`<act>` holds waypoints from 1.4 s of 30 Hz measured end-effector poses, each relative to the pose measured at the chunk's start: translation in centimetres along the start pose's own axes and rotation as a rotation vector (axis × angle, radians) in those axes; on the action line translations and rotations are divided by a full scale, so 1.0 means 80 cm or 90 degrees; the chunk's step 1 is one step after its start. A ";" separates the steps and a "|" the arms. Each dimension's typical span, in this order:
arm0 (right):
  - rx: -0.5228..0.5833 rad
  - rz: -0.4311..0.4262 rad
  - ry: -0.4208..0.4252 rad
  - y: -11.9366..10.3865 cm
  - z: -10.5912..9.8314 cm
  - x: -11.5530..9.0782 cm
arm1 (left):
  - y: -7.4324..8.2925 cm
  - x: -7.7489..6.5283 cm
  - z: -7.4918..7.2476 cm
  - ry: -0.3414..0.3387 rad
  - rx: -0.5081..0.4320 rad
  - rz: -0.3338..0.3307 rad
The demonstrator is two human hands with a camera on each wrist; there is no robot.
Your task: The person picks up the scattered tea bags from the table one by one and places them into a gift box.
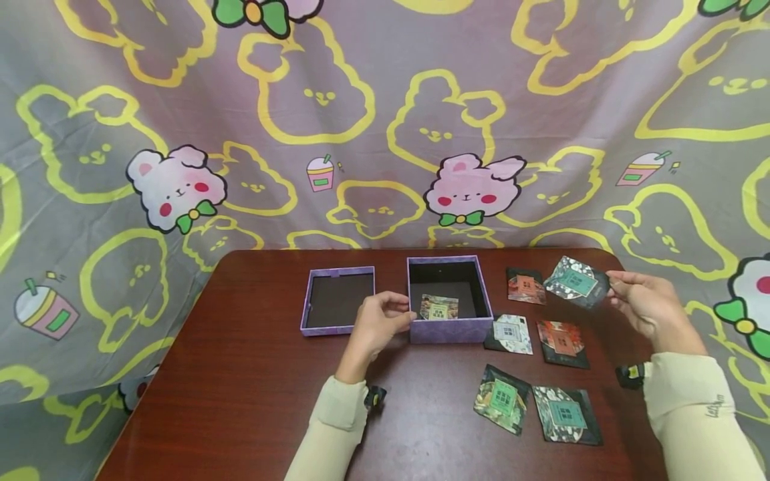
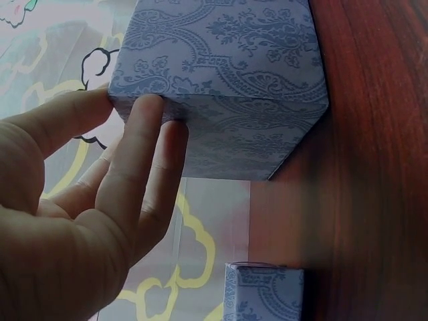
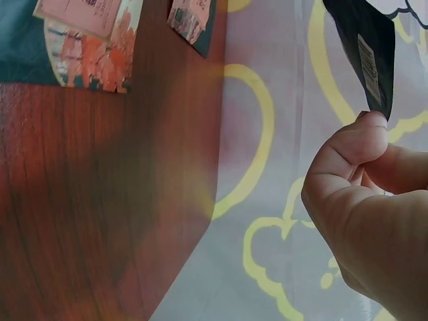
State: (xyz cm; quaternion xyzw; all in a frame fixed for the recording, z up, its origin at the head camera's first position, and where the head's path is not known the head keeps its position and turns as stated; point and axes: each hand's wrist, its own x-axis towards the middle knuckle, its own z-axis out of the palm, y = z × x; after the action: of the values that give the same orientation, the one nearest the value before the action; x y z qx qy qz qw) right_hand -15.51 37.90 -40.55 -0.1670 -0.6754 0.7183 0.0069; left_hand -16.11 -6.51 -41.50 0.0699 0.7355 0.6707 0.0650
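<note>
At the front left corner of a purple patterned box [image 1: 451, 331], my left hand [image 1: 380, 322] holds the wall, its thumb at the rim and other fingertips against the outer side. Inside that box lies a sachet [image 1: 439, 308] with a yellowish label. My right hand [image 1: 650, 307] pinches one end of a dark sachet [image 1: 574, 280] with a green label, held above the table's back right; its dark back with a barcode faces the right wrist view. Nearest below it are a sachet with an orange-red label [image 1: 526, 286] and a red one [image 1: 563, 343].
Left of the box lies its shallow purple lid [image 1: 339, 300], hollow side up. More sachets lie on the brown table [image 1: 240, 374]: a white one [image 1: 510, 333] beside the box, a green one [image 1: 502, 399] and a dark one [image 1: 567, 414] nearer the front. A patterned cloth [image 1: 385, 133] hangs behind.
</note>
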 end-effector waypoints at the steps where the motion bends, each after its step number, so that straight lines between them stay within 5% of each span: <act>1: -0.001 -0.001 0.002 -0.001 0.002 0.000 | 0.000 0.000 0.000 0.001 0.001 -0.001; 5: -0.014 -0.009 0.000 -0.003 0.009 0.000 | 0.003 -0.001 0.000 0.000 0.007 -0.003; 18: 0.022 -0.037 -0.024 -0.013 0.039 0.000 | -0.034 0.016 0.002 -0.005 -0.030 -0.015; 42: -0.045 -0.114 -0.090 -0.031 0.128 0.007 | -0.034 0.013 0.003 0.009 -0.004 -0.010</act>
State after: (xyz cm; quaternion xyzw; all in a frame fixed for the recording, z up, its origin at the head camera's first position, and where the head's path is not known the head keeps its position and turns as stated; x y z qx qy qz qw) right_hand -19.14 28.38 -37.97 -0.0554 -0.7111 0.7007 0.0173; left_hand -17.11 -6.37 -44.21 0.0595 0.7343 0.6731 0.0652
